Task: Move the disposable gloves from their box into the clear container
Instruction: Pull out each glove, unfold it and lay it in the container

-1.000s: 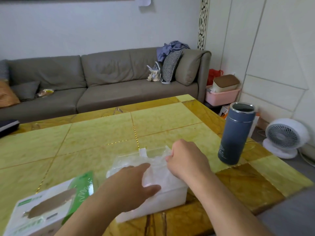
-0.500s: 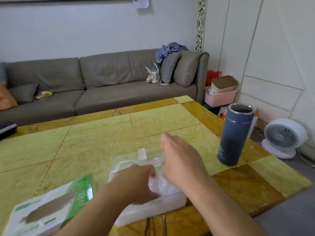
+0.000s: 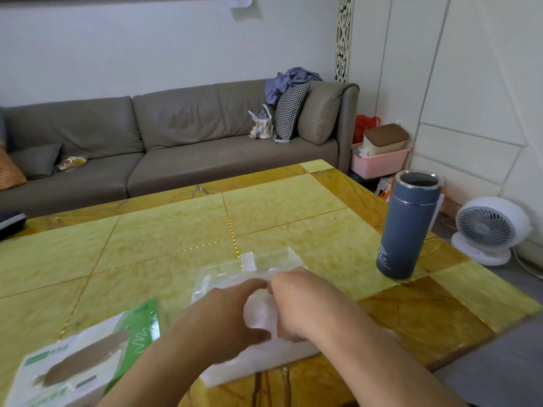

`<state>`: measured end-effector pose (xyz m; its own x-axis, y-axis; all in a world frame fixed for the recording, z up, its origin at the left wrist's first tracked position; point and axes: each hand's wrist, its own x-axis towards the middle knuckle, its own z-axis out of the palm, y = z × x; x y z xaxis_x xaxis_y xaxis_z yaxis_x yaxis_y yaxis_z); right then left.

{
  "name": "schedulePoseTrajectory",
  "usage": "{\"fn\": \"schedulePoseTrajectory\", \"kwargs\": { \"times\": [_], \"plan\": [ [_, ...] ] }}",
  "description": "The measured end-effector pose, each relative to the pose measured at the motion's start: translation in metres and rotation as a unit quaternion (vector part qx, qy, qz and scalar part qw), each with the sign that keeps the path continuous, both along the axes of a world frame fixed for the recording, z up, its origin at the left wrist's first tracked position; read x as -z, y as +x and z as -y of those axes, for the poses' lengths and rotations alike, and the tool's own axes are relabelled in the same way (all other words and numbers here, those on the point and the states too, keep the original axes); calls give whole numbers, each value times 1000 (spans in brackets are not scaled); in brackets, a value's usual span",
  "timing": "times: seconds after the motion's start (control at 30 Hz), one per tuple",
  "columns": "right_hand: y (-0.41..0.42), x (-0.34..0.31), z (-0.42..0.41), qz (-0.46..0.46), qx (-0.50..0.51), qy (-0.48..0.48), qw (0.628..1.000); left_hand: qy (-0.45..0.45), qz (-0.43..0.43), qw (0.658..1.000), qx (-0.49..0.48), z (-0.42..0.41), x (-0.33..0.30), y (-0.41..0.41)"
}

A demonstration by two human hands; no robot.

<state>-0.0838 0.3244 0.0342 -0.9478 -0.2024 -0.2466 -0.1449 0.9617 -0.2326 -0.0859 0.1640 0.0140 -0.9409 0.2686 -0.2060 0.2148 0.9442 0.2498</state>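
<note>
The crumpled translucent plastic gloves [image 3: 260,314] are pressed down into the clear rectangular plastic container [image 3: 266,259] directly beneath both hands, the left hand [image 3: 226,321] flat-fingered, the right hand [image 3: 296,304] curled onto them, the green-and-white cardboard box [image 3: 79,362] left.

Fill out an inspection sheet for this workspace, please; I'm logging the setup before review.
Surface: yellow-green marble table, glossy.
Job's things: clear container near the front edge, holding a white wad of gloves; green-and-white glove box to its left.
Clutter: open grey-blue flask upright at the right.
Hands: left hand and right hand both over the container, on the gloves; grip unclear.
Cables: white cord on the floor by the fan.
Surroundings: grey sofa, pink bin.
</note>
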Motion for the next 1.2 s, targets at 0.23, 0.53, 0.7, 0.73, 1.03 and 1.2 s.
{"fn": "schedulePoseTrajectory", "kwargs": {
  "times": [0.23,0.53,0.7,0.73,1.03,1.2],
  "plan": [
    [-1,1,5,24,3,5,1000,-26,-11,997,-68,1,0,7],
    [0,1,5,44,10,-6,999,-5,103,988,-115,-11,-3,-6],
    [-1,-1,8,82,14,17,996,-18,149,982,-111,-9,-10,-7],
    [-2,-1,9,93,14,26,995,-42,146,983,-102,-8,-14,-4],
    [-16,1,23,161,14,111,981,-229,94,968,-49,-17,-27,-1],
    [-16,0,21,164,19,112,980,-283,170,944,-26,-27,-11,-10]
  ]
}}
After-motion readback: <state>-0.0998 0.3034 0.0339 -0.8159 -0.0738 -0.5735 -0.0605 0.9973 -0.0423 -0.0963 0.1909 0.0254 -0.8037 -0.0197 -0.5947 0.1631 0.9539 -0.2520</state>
